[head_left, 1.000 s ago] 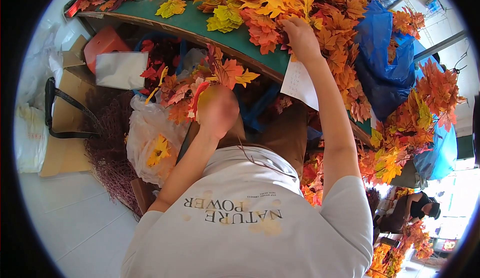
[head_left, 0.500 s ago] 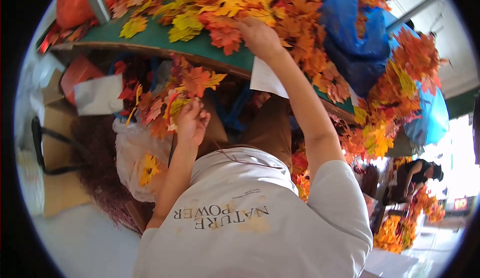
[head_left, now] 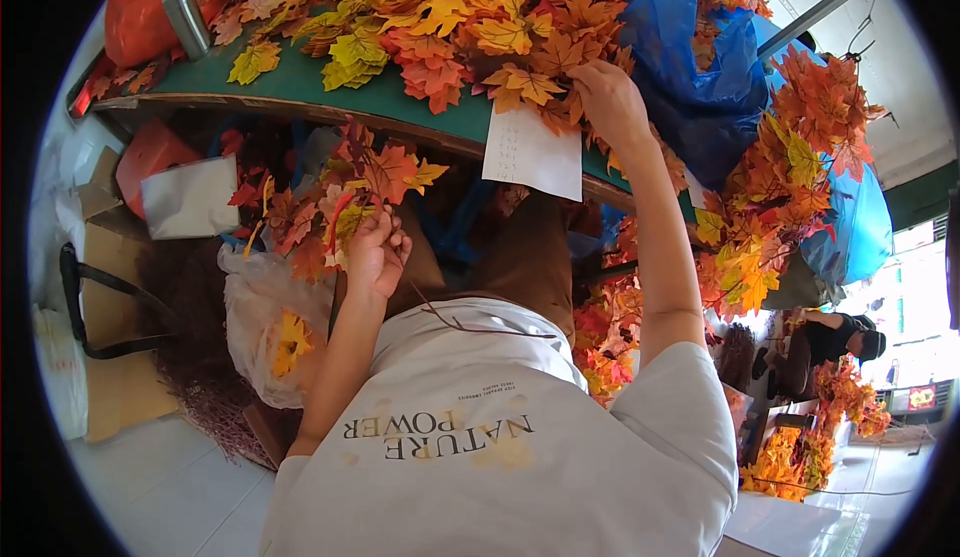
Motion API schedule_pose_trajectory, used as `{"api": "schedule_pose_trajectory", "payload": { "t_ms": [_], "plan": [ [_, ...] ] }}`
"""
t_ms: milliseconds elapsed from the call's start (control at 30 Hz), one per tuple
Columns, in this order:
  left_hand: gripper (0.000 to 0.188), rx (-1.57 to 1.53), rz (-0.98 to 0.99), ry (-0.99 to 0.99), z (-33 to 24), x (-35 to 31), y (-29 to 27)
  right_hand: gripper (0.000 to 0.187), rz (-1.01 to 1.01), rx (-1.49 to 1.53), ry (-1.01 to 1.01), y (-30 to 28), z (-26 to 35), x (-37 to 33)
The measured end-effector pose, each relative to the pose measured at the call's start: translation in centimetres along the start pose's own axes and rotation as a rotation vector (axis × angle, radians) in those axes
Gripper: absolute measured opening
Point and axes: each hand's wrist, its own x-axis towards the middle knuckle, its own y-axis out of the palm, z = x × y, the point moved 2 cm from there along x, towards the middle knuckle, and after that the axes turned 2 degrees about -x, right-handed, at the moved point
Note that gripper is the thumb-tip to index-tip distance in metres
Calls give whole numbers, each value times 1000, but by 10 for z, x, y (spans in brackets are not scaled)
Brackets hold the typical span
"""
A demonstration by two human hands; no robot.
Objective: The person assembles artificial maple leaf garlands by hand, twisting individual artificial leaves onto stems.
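My left hand (head_left: pixel 378 255) is closed in front of my lap, around the stem of a spray of artificial maple leaves (head_left: pixel 388 172) in red, orange and yellow. Up at the table, my right hand (head_left: pixel 612 105) reaches into a heap of orange maple leaves (head_left: pixel 525 85). Its thumb and fingertips press together at the edge of an orange leaf; the exact grip is partly hidden. Left of that hand lie stacks of coral-red leaves (head_left: pixel 428 69) and yellow leaves (head_left: pixel 356 57).
The green tabletop (head_left: pixel 285 75) has a curved front edge, with a handwritten paper sheet (head_left: pixel 530 157) hanging over it. A blue plastic bag (head_left: pixel 690 87) stands at the right. Below left are a clear plastic bag (head_left: pixel 265 307) and a cardboard box (head_left: pixel 120 377). A person (head_left: pixel 835 347) sits far right.
My right hand has moved right, from the coral-red leaves to the orange ones, uncovering the paper sheet. My left hand keeps its hold on the leaf spray.
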Motion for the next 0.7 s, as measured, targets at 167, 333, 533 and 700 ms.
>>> {"api": "schedule_pose_trajectory", "payload": {
  "t_ms": [167, 333, 533, 700],
  "plan": [
    [7, -9, 34, 4, -1, 1, 0, 16, 173, -98, 48, 34, 6, 23],
    [7, -11, 40, 8, -2, 4, 0, 23, 377, -122, 167, 69, 9, 53],
    [7, -47, 45, 16, -4, 2, 4, 27, 441, 80, 192, 77, -6, 58],
    [9, -17, 93, 1, -6, -1, 6, 30, 198, 302, 357, 50, -20, 53]
  ]
}}
